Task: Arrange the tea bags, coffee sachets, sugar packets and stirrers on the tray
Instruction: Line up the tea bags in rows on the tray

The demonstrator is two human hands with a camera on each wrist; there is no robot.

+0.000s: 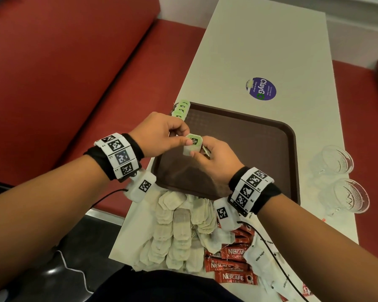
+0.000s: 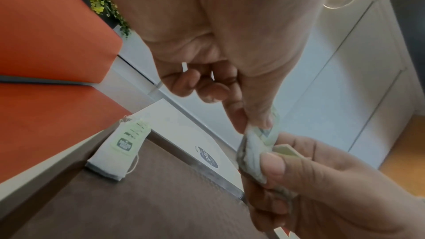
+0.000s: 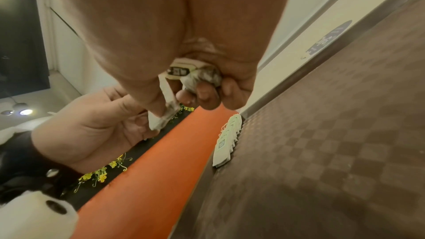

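Above the brown tray (image 1: 260, 136) both hands hold one tea bag (image 1: 192, 144) with a green tag. My left hand (image 1: 162, 136) pinches its top with thumb and forefinger. My right hand (image 1: 210, 160) pinches its lower edge and keeps more tea bags (image 3: 202, 77) bunched in its curled fingers. A row of green-tagged tea bags (image 1: 180, 109) (image 2: 122, 144) (image 3: 226, 141) lies along the tray's far left edge. A pile of tea bags (image 1: 179, 232) covers the table near me, with red coffee sachets (image 1: 231, 267) and white sugar packets (image 1: 258, 256) to its right. No stirrers are in view.
The tray rests on a narrow white table (image 1: 260, 40) with a round blue sticker (image 1: 261, 89). Two clear glasses (image 1: 336, 162) (image 1: 349, 197) stand at the table's right edge. Red bench seats (image 1: 63, 73) flank the table. A black cable (image 1: 271, 253) crosses the packets.
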